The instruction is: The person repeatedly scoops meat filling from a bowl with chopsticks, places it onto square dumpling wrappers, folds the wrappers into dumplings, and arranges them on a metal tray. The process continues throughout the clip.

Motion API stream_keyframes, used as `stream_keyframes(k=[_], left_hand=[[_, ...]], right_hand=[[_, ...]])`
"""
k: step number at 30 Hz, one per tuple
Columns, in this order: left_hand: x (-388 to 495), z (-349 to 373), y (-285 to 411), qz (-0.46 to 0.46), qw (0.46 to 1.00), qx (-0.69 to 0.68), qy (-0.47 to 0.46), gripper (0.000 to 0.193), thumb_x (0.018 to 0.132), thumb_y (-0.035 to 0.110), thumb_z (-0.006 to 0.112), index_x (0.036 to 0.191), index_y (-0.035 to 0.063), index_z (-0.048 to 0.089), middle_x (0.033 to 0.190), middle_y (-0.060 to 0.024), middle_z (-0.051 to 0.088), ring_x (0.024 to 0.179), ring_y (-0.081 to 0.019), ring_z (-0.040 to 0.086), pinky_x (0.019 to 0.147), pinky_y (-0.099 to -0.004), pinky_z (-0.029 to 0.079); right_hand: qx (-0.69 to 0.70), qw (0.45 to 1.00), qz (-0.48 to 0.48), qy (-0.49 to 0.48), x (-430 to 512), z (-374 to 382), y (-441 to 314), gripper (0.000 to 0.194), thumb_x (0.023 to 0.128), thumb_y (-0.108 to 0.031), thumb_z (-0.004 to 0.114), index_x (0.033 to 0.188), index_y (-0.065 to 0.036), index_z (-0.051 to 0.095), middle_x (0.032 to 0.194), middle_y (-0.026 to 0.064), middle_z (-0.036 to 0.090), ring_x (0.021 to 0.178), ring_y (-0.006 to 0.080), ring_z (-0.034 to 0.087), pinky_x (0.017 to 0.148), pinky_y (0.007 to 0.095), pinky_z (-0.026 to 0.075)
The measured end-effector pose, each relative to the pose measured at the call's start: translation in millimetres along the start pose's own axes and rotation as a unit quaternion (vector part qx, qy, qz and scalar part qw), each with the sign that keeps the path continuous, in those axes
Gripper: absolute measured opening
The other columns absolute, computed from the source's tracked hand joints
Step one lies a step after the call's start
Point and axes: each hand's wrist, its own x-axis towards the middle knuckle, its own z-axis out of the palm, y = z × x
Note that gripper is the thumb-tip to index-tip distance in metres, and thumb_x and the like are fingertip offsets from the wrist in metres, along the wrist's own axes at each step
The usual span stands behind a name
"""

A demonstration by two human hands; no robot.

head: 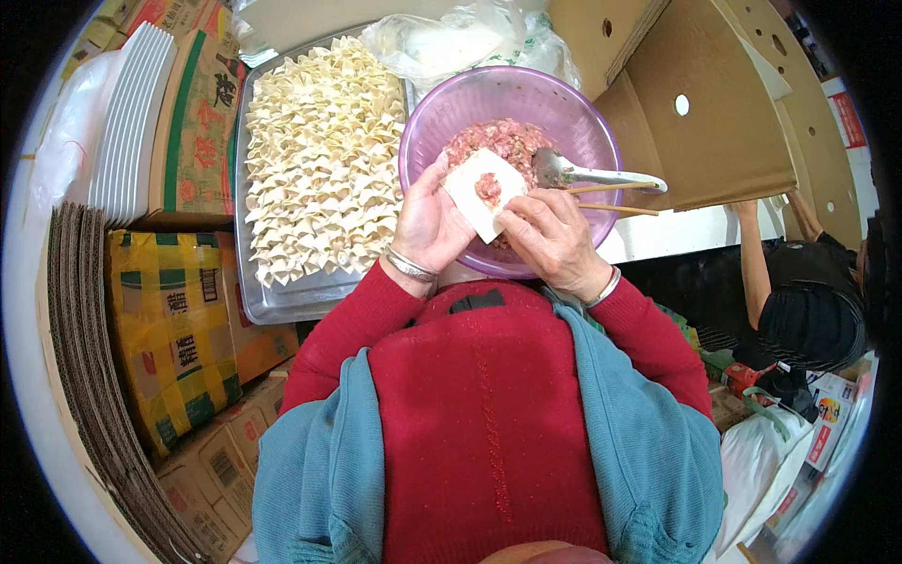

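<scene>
My left hand (435,224) supports a square dough wrapper (471,185) with its palm and fingers. A small lump of minced meat (487,188) sits at the middle of the wrapper. The fingers of my right hand (553,240) pinch the wrapper's right-hand edge. Two wooden chopsticks (620,209) stick out to the right from behind my right hand; whether it grips them is hidden. Below both hands stands a purple translucent bowl (451,99) of pink minced meat filling (504,137). A metal spoon (599,175) rests in the filling, its handle over the bowl's right rim.
Left of the bowl, a metal tray (282,307) bears rows of folded wontons (324,162). Plastic bags (458,42) lie behind the bowl. An open cardboard box (712,106) stands at right, near another person (803,303). Cartons (176,331) and stacked white trays (134,127) line the left.
</scene>
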Motion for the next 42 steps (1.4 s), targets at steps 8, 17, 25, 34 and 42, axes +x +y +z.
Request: stream_keyframes(k=[8,17,25,34,42], left_hand=[[-7.7,-0.8,-11.8,0.048,0.982,0.181,0.004,0.036,0.099,0.02,0.049,0.13,0.001,0.049,0.121,-0.0115,0.061,0.112,-0.022,0.058,0.099,-0.0392,0.047],[-6.3,4.9,-14.7,0.12,0.931,0.341,0.045,0.034,0.095,0.011,0.057,0.128,0.0026,0.051,0.12,-0.007,0.061,0.108,-0.0179,0.06,0.089,-0.0359,0.052],[-3.7,0.6,-16.3,0.173,0.9,0.396,0.053,0.029,0.094,0.008,0.06,0.121,0.0007,0.055,0.111,-0.0055,0.064,0.1,-0.0126,0.062,0.082,-0.0276,0.054],[-1.6,5.7,-17.3,0.209,0.868,0.441,0.09,0.024,0.093,0.009,0.062,0.114,-0.0011,0.06,0.106,-0.0079,0.066,0.089,-0.0135,0.065,0.073,-0.0263,0.055],[4.5,4.8,-8.2,0.131,0.926,0.329,0.132,0.026,0.097,0.017,0.056,0.112,-0.003,0.06,0.098,-0.0108,0.068,0.082,-0.0183,0.068,0.07,-0.0321,0.058]], right_hand=[[0.088,0.972,0.189,0.109,23.7,16.0,10.7,0.013,0.075,-0.01,0.073,0.079,-0.006,0.061,0.075,0.0059,0.059,0.072,0.0258,0.056,0.064,0.0364,0.043],[0.108,0.964,0.22,0.1,33.2,17.0,16.5,0.015,0.076,-0.011,0.075,0.079,-0.006,0.061,0.076,0.0071,0.059,0.072,0.0253,0.057,0.063,0.0359,0.044],[0.307,0.855,0.416,0.05,32.3,20.8,11.7,0.021,0.08,-0.019,0.077,0.087,-0.002,0.065,0.077,0.0028,0.059,0.066,0.0111,0.054,0.059,0.0266,0.045],[0.333,0.844,0.384,0.172,26.6,32.8,8.3,0.013,0.086,-0.011,0.071,0.089,0.001,0.066,0.076,0.0023,0.062,0.063,0.0059,0.054,0.056,0.0226,0.044],[0.328,0.833,0.393,0.211,21.8,44.3,4.8,0.014,0.089,-0.011,0.068,0.093,0.001,0.063,0.075,0.004,0.065,0.063,0.0066,0.06,0.054,0.0219,0.048]])
